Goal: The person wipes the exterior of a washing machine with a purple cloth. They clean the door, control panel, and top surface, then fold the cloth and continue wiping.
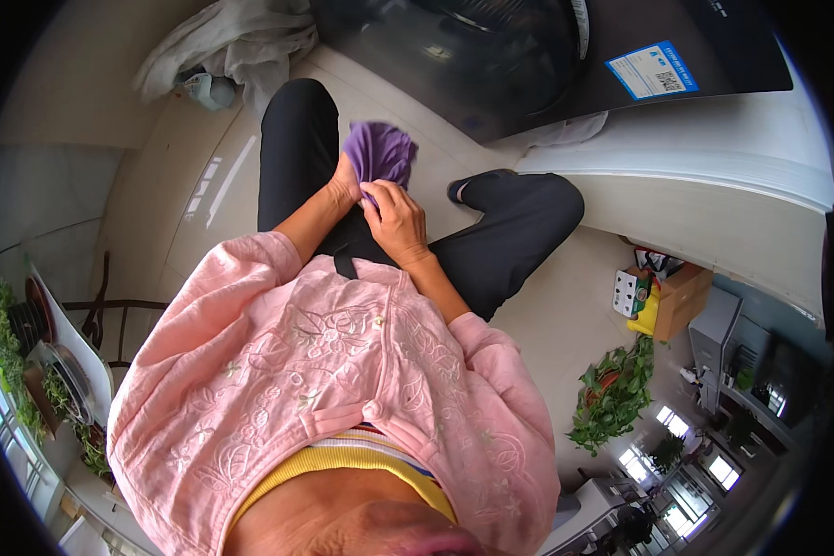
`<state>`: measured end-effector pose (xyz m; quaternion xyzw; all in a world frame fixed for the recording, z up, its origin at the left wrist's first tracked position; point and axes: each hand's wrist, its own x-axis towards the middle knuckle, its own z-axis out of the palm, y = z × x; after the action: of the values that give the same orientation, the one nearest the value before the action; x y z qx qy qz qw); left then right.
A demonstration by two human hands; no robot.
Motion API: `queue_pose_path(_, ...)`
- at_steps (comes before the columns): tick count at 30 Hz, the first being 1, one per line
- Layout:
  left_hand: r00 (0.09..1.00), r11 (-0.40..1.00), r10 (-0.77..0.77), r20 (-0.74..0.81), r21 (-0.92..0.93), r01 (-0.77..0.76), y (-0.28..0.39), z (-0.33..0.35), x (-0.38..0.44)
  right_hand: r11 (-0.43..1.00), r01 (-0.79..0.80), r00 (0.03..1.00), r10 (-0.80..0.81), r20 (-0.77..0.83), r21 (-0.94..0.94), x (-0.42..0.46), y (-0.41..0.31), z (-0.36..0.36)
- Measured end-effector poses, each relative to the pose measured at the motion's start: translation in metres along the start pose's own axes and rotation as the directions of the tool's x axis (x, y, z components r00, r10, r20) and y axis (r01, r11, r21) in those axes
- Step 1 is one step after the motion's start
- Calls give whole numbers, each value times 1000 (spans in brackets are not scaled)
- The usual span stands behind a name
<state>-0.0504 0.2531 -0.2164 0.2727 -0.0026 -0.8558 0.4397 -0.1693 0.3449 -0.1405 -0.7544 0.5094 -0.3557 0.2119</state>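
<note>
A crumpled purple cloth [383, 154] is held between my two hands, above the gap between my knees. My left hand [348, 176] is at the cloth's left edge, and the fabric covers its fingers. With thumb and fingertips, my right hand [395, 217] pinches the cloth's near edge close to the left wrist. My legs in black trousers [295, 153] are spread apart on either side. Just ahead stands a dark front-loading washing machine [452, 104] with a round glossy door.
A white sheer curtain [247, 45] hangs at the upper left, beside a pale blue object [212, 92] on the tiled floor [201, 160]. A cardboard box [684, 299] and a potted trailing plant [615, 396] stand at the right. More potted plants [62, 389] line the left side.
</note>
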Motion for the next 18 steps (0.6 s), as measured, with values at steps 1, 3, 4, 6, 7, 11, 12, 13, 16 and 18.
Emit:
queue_pose_path(1,997,997,74,17,11,-74,4,19,-12,1000,-4,1000,4,-1,23,-3,-1,0)
queue_pose_path(3,985,992,81,151,-110,-64,17,21,-15,997,1,1000,0,-4,71,-2,-3,-7)
queue_pose_path(4,994,997,62,86,-58,-57,20,32,-23,996,-25,999,27,-25,81,-2,-3,-10)
queue_pose_path(6,854,991,108,508,-121,-53,21,28,-25,968,-199,976,209,-55,151,-12,8,-5)
queue_pose_path(7,716,988,133,685,-151,-39,22,28,-26,931,-292,946,314,-75,221,-15,12,-3)
queue_pose_path(11,939,896,263,221,304,-323,8,32,-34,613,-573,731,683,0,543,-27,39,9)
queue_pose_path(12,923,858,279,264,363,-364,13,34,-32,571,-581,712,702,23,580,-24,46,10)
queue_pose_path(13,908,817,294,300,414,-402,15,34,-32,506,-589,687,725,60,630,-26,50,12)
queue_pose_path(16,991,998,44,124,38,-50,9,9,-13,284,-596,596,784,176,751,-26,48,14)
queue_pose_path(18,985,973,44,168,215,-80,4,-23,-4,120,-553,538,807,243,825,-22,51,21)
